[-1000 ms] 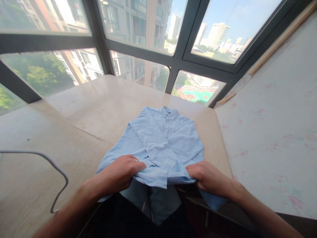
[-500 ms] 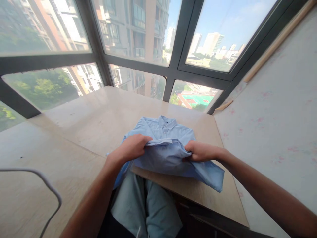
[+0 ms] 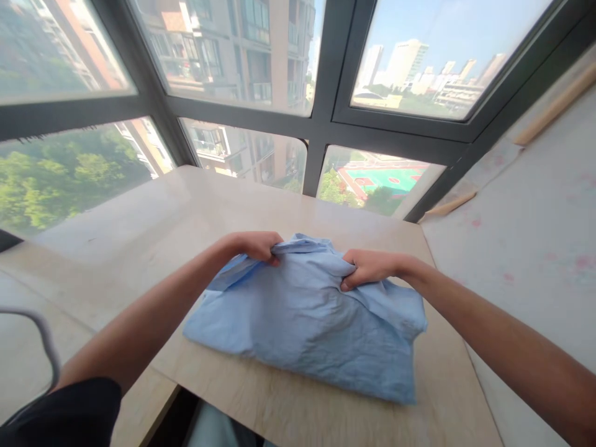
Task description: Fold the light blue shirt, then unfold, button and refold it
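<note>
The shirt (image 3: pixel 307 329) lies bunched on the table (image 3: pixel 139 205), from the centre to the lower right of the frame; left of centre the left hand (image 3: pixel 261 247) has its fingers closed on the far edge of the cloth, and right of centre the right hand (image 3: pixel 370 268) pinches another part; uneven pull between them could skew the layers; loose cloth at right could slump into creases; the cable (image 3: pixel 46 341) at lower left might catch the dark sleeve (image 3: pixel 69 410).

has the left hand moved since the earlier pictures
Yes: the left hand, gripping the blue shirt, has moved forward, away from the person and closer to the window frame.
</note>
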`<state>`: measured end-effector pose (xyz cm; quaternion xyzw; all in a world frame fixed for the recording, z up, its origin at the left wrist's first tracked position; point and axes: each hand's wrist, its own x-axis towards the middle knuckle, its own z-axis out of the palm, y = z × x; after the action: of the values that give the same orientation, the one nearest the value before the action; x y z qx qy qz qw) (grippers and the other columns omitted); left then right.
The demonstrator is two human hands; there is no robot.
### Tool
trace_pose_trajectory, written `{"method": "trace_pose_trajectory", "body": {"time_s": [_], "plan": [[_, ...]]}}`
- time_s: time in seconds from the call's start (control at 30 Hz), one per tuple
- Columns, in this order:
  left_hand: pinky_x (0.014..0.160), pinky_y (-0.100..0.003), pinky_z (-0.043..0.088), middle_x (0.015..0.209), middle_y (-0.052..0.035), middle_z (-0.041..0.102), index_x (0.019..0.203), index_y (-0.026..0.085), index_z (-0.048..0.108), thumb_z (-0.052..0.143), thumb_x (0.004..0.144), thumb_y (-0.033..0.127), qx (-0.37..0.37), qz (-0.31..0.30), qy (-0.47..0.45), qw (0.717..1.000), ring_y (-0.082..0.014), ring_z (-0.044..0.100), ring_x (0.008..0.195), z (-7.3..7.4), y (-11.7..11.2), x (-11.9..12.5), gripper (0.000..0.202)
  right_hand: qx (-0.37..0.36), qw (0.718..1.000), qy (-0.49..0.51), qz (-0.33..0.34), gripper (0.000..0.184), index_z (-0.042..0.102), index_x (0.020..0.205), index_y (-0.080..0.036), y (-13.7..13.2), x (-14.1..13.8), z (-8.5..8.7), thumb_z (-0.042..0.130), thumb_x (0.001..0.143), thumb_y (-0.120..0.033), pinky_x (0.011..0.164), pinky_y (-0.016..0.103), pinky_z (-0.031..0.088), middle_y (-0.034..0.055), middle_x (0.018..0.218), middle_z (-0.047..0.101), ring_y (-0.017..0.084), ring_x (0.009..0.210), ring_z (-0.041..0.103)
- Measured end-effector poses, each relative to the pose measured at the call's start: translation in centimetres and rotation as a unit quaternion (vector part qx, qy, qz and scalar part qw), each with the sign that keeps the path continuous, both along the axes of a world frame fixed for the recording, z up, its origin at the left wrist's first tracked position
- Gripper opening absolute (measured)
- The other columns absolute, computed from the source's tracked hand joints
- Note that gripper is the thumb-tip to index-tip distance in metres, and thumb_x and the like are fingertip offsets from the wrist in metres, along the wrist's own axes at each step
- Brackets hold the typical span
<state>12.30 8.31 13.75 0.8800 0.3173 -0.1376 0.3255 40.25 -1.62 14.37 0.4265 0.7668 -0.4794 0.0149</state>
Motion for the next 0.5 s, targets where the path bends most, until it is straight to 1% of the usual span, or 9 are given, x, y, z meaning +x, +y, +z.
{"method": "trace_pose_trajectory", "body": {"time_s": [0.17,0.27,0.33,0.4,0.5], "plan": [[0.073,-0.026,0.049,0.085,-0.0006,0.072,0.085,0.016,0.069,0.066,0.060,0.028,-0.060,-0.012,-0.003,0.998,-0.0233,0.063,0.087,-1.5,5.6,1.9,0.027,-0.063,0.998,0.006,-0.023,0.033,0.071,0.081,-0.015,4.6,2.3,-1.8,0.075,0.065,-0.043,0.070,0.025,0.048,-0.0004,0.078,0.069,0.021,0.080,0.063],[0.074,-0.028,0.051,0.090,-0.0024,0.073,0.087,0.016,0.071,0.069,0.057,0.029,-0.111,-0.005,0.008,0.994,-0.0247,0.064,0.089,-3.4,8.3,3.2,0.033,-0.100,0.994,-0.002,-0.042,0.037,0.073,0.084,-0.015,7.2,3.3,-3.4,0.077,0.062,-0.044,0.071,0.026,0.050,0.0011,0.082,0.072,0.022,0.083,0.065],[0.075,-0.029,0.052,0.090,-0.0034,0.074,0.087,0.016,0.072,0.071,0.054,0.029,-0.127,0.000,0.025,0.992,-0.0251,0.064,0.089,-5.1,9.5,4.3,0.035,-0.125,0.990,-0.019,-0.060,0.040,0.074,0.085,-0.015,8.5,3.8,-5.0,0.079,0.060,-0.046,0.071,0.027,0.051,0.0023,0.084,0.074,0.023,0.083,0.067],[0.076,-0.030,0.052,0.089,-0.0041,0.074,0.085,0.016,0.072,0.072,0.052,0.029,-0.126,0.001,0.043,0.991,-0.0254,0.064,0.088,-6.8,10.3,5.1,0.035,-0.149,0.985,-0.030,-0.076,0.041,0.074,0.085,-0.015,9.4,4.3,-6.9,0.080,0.058,-0.045,0.071,0.028,0.052,0.0031,0.084,0.074,0.024,0.083,0.068],[0.078,-0.030,0.051,0.089,-0.0043,0.074,0.084,0.016,0.072,0.075,0.051,0.030,-0.125,0.016,0.051,0.991,-0.0254,0.064,0.090,-8.6,10.7,5.6,0.036,-0.166,0.980,-0.027,-0.101,0.041,0.073,0.084,-0.015,9.6,4.9,-9.3,0.081,0.056,-0.044,0.070,0.029,0.053,0.0036,0.085,0.074,0.025,0.084,0.068]]}}
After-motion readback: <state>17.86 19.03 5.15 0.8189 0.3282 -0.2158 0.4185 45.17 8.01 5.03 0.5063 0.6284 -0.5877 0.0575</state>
